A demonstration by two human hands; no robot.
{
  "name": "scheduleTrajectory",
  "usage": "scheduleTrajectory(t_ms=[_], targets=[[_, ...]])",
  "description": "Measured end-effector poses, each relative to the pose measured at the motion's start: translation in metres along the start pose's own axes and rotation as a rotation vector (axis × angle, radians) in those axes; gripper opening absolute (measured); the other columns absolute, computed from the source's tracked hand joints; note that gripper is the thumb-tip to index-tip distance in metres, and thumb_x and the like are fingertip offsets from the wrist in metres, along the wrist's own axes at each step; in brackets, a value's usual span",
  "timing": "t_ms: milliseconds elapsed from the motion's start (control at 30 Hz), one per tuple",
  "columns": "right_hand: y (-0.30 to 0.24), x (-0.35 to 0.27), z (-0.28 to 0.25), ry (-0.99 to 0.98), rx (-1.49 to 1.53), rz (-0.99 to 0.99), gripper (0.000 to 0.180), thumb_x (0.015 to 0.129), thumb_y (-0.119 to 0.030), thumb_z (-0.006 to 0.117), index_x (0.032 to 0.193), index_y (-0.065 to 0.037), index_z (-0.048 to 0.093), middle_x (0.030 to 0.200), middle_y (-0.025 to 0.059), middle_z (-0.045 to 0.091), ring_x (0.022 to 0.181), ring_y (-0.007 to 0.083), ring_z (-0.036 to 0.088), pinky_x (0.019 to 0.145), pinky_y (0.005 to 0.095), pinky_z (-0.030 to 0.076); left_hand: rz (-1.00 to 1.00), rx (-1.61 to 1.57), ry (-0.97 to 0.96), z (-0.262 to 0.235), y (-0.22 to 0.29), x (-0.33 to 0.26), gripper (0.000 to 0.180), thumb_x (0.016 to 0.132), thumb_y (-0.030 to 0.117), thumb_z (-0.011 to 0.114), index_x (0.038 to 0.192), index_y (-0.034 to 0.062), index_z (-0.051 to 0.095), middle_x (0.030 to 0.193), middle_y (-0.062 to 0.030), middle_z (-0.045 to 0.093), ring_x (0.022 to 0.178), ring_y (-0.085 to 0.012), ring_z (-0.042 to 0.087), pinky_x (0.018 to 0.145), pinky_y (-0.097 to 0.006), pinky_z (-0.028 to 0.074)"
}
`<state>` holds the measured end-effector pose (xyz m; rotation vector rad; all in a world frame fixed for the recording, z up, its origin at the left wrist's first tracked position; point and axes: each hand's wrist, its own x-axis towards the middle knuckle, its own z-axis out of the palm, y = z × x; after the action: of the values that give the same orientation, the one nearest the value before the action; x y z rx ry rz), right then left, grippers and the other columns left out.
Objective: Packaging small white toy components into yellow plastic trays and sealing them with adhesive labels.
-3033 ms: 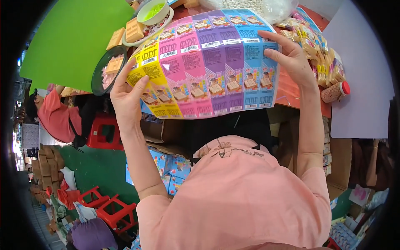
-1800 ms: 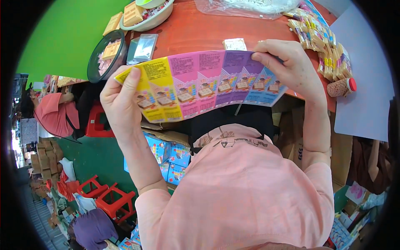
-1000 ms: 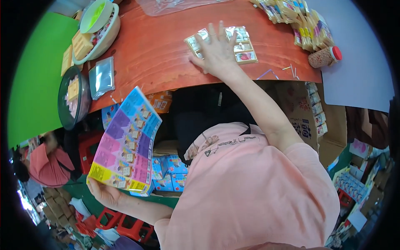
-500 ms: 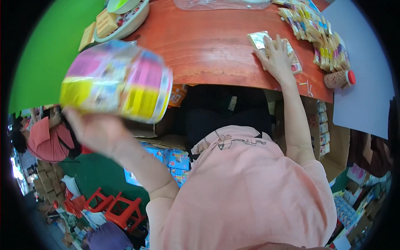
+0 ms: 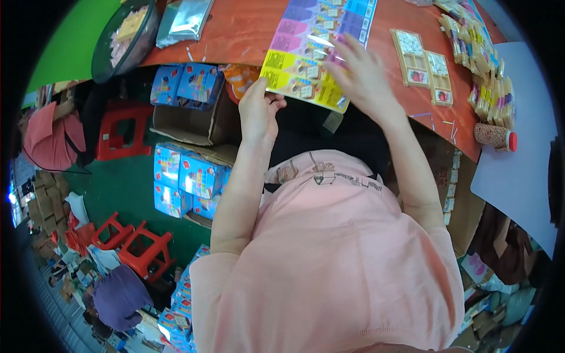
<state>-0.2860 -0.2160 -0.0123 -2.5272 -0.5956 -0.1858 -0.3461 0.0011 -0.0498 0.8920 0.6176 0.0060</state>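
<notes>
A glossy printed sheet (image 5: 306, 70) in yellow, pink, blue and purple lies across the table's front edge, its near end jutting past it. My left hand (image 5: 259, 112) pinches the sheet's near left corner between thumb and fingers. Over the sheet's right side is my right hand (image 5: 362, 76), fingers spread and slightly blurred; whether they touch the sheet I cannot tell. To the right of that hand lie two shallow compartment trays, a larger tray (image 5: 410, 57) and a narrower tray (image 5: 439, 78), both holding small white pieces and a red picture.
On the red table (image 5: 235, 38) are a dark basin (image 5: 101, 65), a silvery plastic stack (image 5: 187, 22), bundled trays (image 5: 494, 100) and a red-lidded jar (image 5: 493, 136). Below are blue boxes (image 5: 200, 82), an orange bag (image 5: 240, 79) and red stools (image 5: 147, 247). A person in purple (image 5: 120, 297) is behind.
The curled sheet raised in my left hand has come right and flattened over the table edge. My right hand has left the trays for the sheet. The view has shifted.
</notes>
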Motion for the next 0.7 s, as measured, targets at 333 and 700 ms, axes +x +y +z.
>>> scheduleTrajectory(t_ms=[333, 700], targets=[[-0.004, 0.059, 0.017, 0.158, -0.246, -0.546, 0.033, 0.092, -0.029, 0.065, 0.117, -0.007, 0.062, 0.120, 0.0196, 0.059, 0.112, 0.0323, 0.057, 0.094, 0.0464, 0.043, -0.054, -0.046, -0.142, -0.020, 0.026, -0.007, 0.028, 0.096, 0.006, 0.059, 0.116, -0.0127, 0.058, 0.103, -0.0202, 0.068, 0.089, -0.0265, 0.071, 0.080, -0.034, 0.059], [-0.058, 0.040, 0.050, 0.027, 0.191, -0.444, 0.010, 0.088, -0.008, 0.065, 0.096, -0.002, 0.062, 0.094, 0.0135, 0.062, 0.090, 0.0337, 0.061, 0.078, 0.0408, 0.051, -0.068, -0.001, -0.265, -0.022, 0.028, 0.004, 0.022, 0.094, 0.007, 0.061, 0.107, -0.0118, 0.064, 0.098, -0.0180, 0.070, 0.083, -0.0246, 0.071, 0.077, -0.034, 0.059]])
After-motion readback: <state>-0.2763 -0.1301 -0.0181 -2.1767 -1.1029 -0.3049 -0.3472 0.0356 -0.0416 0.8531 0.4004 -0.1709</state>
